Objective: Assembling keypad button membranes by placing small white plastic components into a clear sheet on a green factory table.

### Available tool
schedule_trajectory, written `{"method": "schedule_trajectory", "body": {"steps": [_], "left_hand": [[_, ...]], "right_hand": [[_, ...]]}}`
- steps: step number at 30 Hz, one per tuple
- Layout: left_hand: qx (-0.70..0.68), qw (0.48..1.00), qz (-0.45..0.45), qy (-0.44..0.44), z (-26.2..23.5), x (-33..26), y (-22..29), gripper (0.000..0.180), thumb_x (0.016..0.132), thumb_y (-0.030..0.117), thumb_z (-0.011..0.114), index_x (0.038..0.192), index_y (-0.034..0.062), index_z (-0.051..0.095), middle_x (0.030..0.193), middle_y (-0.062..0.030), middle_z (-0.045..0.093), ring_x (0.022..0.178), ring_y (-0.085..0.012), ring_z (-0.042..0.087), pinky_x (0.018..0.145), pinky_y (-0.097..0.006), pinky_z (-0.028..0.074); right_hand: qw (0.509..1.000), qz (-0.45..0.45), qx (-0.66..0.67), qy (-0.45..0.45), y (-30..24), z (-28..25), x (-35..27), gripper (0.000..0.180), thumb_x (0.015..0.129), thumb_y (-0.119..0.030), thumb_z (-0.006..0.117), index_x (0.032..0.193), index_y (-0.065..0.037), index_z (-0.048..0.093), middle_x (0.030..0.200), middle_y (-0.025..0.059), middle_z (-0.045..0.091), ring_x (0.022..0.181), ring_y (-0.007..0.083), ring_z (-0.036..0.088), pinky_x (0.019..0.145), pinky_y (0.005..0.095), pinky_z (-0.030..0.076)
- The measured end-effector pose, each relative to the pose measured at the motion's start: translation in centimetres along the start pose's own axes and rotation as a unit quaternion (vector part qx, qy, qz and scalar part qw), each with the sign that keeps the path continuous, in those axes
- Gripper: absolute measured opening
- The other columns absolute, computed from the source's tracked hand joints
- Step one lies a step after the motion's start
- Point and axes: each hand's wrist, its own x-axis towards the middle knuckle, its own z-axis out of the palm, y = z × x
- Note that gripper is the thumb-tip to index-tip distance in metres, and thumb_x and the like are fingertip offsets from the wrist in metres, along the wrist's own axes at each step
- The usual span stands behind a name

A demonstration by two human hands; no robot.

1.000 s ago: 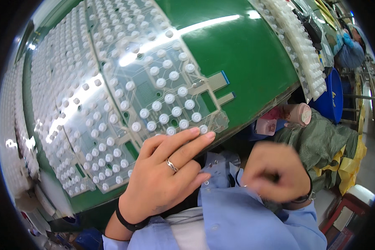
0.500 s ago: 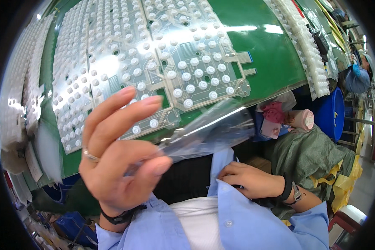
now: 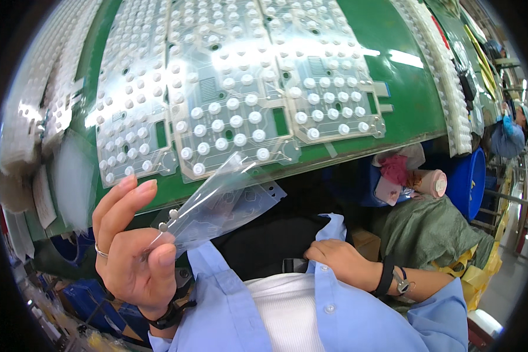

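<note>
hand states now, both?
Left hand: shut, pinching a clear membrane sheet by its corner.
Right hand: empty, fingers loosely curled, resting on the blue shirt.

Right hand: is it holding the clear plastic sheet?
No: the right hand rests empty on the blue shirt; the left hand pinches the clear plastic sheet.

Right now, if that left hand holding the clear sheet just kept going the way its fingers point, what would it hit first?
Probably the green table's near edge, then the membrane sheet with white domes on it. The left hand's fingers point up and away behind the clear film. Depth is unclear.
</note>
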Motion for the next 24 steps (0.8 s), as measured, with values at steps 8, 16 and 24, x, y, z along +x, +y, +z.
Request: {"method": "schedule_trajectory", "body": {"steps": [8, 16, 24], "left_hand": [[0.01, 0.999, -0.035, -0.037, -1.2, -1.2, -0.5, 0.038, 0.087, 0.034, 0.065, 0.069, 0.0025, 0.058, 0.103, -0.018, 0.069, 0.104, -0.0372, 0.062, 0.089, -0.043, 0.049], [-0.008, 0.999, -0.028, -0.04, 0.1, -1.0, -0.7, 0.033, 0.083, 0.032, 0.069, 0.068, 0.0035, 0.06, 0.1, -0.016, 0.07, 0.1, -0.0355, 0.064, 0.084, -0.04, 0.05], [0.021, 0.999, -0.029, -0.023, -0.9, -0.7, -0.9, 0.036, 0.085, 0.034, 0.068, 0.068, 0.0035, 0.059, 0.1, -0.0163, 0.07, 0.1, -0.0362, 0.064, 0.084, -0.04, 0.051]], "right_hand": [[0.998, -0.026, 0.055, 0.019, -0.8, -2.7, -1.4, 0.044, 0.074, 0.005, 0.055, 0.118, 0.0, 0.05, 0.112, 0.0167, 0.056, 0.102, 0.0366, 0.057, 0.086, 0.0436, 0.046], [0.997, 0.001, 0.079, 0.009, 1.1, 0.0, 0.2, 0.042, 0.073, 0.005, 0.055, 0.114, 0.002, 0.049, 0.103, 0.0197, 0.059, 0.098, 0.0388, 0.058, 0.086, 0.0442, 0.046], [0.95, -0.026, 0.134, -0.281, 2.2, -8.4, 4.8, 0.037, 0.082, -0.016, 0.067, 0.116, -0.004, 0.057, 0.101, 0.0152, 0.064, 0.09, 0.0308, 0.064, 0.076, 0.0392, 0.05]]}}
